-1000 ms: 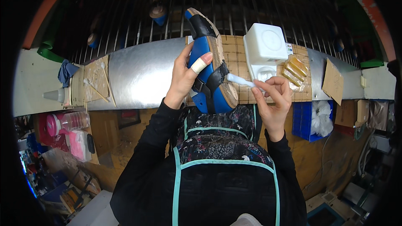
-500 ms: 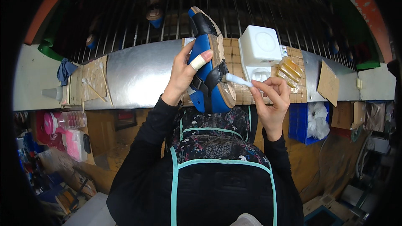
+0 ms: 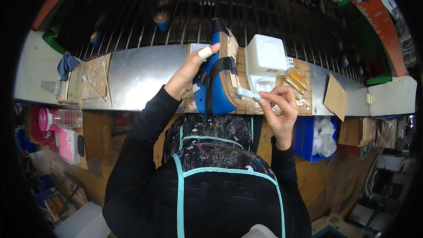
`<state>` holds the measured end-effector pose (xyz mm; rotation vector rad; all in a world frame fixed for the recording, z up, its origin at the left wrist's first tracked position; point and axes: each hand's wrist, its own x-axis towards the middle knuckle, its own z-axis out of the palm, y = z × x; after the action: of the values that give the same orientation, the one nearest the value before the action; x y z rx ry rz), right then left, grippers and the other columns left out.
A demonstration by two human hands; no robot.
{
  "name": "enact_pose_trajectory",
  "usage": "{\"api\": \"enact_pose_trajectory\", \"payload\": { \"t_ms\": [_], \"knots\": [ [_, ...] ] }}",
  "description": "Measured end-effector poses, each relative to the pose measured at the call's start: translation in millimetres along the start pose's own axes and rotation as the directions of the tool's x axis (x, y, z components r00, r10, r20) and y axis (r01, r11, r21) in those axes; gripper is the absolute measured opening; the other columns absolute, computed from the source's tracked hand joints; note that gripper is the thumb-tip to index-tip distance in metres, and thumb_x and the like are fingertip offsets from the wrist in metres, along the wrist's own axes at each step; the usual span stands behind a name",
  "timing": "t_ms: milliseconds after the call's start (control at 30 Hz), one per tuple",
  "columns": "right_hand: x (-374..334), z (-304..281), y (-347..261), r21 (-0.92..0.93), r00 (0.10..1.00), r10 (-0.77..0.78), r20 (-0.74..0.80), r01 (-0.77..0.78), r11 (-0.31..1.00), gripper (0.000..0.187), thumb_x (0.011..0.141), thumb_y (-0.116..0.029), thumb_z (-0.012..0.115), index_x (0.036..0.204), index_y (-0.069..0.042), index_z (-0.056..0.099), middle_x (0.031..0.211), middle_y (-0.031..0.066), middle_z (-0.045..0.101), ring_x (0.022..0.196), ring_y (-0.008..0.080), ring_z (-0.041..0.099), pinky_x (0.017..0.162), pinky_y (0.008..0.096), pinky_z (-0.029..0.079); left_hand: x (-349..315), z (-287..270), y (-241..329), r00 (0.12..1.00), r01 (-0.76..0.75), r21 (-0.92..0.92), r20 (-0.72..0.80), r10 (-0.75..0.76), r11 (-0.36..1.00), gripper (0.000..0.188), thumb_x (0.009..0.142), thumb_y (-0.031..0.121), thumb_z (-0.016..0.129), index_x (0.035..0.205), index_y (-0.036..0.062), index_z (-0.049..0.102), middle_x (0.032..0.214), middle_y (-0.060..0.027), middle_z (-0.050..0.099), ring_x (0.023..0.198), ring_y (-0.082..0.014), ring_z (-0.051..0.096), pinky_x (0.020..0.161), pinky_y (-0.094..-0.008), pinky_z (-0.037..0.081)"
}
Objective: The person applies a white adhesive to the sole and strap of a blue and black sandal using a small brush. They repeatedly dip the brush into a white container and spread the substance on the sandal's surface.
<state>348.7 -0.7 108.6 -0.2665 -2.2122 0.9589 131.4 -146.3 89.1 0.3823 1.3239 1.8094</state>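
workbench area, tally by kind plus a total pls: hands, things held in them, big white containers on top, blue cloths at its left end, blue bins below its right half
Hands: 2 (left, right)
Held things: 2 (blue shoe last, pale-handled tool)
White container: 1
Blue cloth: 1
Blue bin: 1
Total: 7

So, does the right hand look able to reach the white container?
Probably yes: the right hand is close to the white container, nothing visible between, though this hand holds a pale-handled tool.
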Motion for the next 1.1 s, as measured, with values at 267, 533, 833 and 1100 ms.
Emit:
{"api": "enact_pose_trajectory", "payload": {
  "t_ms": [267, 533, 833, 1100],
  "knots": [
    [19.9, 6.1, -13.4, 0.07, 0.992, -0.118, 0.039, 0.115, 0.991, 0.021, 0.072, -0.01, 0.081, 0.093, -0.009, 0.077, 0.084, 0.0015, 0.058, 0.07, 0.0112, 0.053, 0.072, 0.0269, 0.038, -7.4, -0.4, -1.3, 0.982, 0.19, -0.248, 0.061, -0.181, 0.95, 0.055, 0.088, 0.044, 0.065, 0.124, 0.0039, 0.058, 0.111, -0.0142, 0.067, 0.093, -0.0184, 0.069, 0.08, -0.0325, 0.06],
    [41.0, 33.1, -25.3, 0.214, 0.962, -0.235, 0.14, 0.202, 0.956, 0.021, 0.072, -0.01, 0.081, 0.093, -0.009, 0.077, 0.086, 0.0027, 0.057, 0.078, 0.0128, 0.053, 0.064, 0.0256, 0.042, -29.9, -19.4, -26.9, 0.884, 0.403, -0.491, 0.428, -0.189, 0.773, 0.062, 0.094, 0.052, 0.05, 0.135, 0.0059, 0.046, 0.113, -0.0186, 0.062, 0.097, -0.0254, 0.068, 0.077, -0.0352, 0.061],
    [61.5, 50.5, -19.1, 0.266, 0.901, -0.308, 0.305, 0.23, 0.936, 0.021, 0.071, -0.014, 0.082, 0.091, -0.011, 0.078, 0.082, 0.0016, 0.056, 0.078, 0.0153, 0.051, 0.066, 0.0277, 0.042, -75.8, -25.1, -57.9, 0.653, 0.678, -0.565, 0.757, -0.033, 0.47, 0.061, 0.097, 0.053, 0.043, 0.134, 0.0036, 0.045, 0.112, -0.0299, 0.053, 0.091, -0.0452, 0.055, 0.066, -0.0462, 0.05],
    [68.9, 39.2, -9.1, 0.22, 0.836, -0.385, 0.391, 0.321, 0.921, 0.021, 0.069, -0.018, 0.083, 0.089, -0.015, 0.078, 0.082, -0.0004, 0.058, 0.08, 0.015, 0.05, 0.07, 0.0289, 0.038, -66.5, -13.3, -72.5, 0.453, 0.802, -0.426, 0.891, 0.038, 0.418, 0.074, 0.091, 0.064, 0.048, 0.134, 0.0039, 0.046, 0.116, -0.0204, 0.058, 0.097, -0.0376, 0.059, 0.074, -0.045, 0.054]
  ]
}}
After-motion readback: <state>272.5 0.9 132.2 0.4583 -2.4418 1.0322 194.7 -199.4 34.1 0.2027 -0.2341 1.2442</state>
